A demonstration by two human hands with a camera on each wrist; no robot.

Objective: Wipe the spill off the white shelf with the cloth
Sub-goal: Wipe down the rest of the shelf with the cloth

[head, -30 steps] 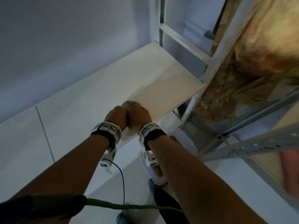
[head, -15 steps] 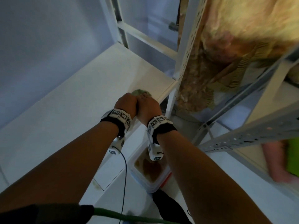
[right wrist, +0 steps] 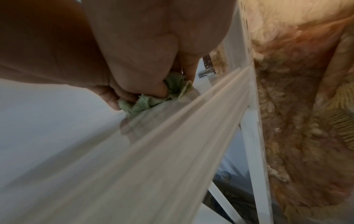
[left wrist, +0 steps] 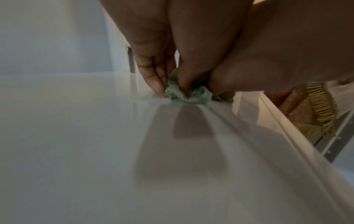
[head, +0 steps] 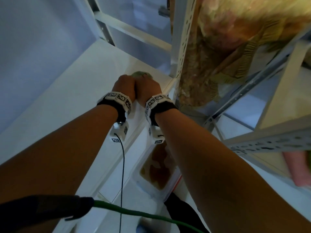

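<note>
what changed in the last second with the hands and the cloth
Both hands, left hand and right hand, pushed the green cloth along the white shelf toward its far end, close to the perforated post. Unchanged: both hands together, gripping the bunched cloth against the shelf.

The shelf (head: 70, 91) is plain white, and its perforated upright post (head: 178, 47) is white too. The bunched cloth (left wrist: 189, 94) is pale green. Both wristbands (head: 119, 105) are black, carrying white blocks printed with black-and-white square markers. A green cable (head: 134, 214) and a thin black wire (head: 122, 165) show. The hanging fabric (head: 218, 47) is mottled yellow, gold and brown.
</note>
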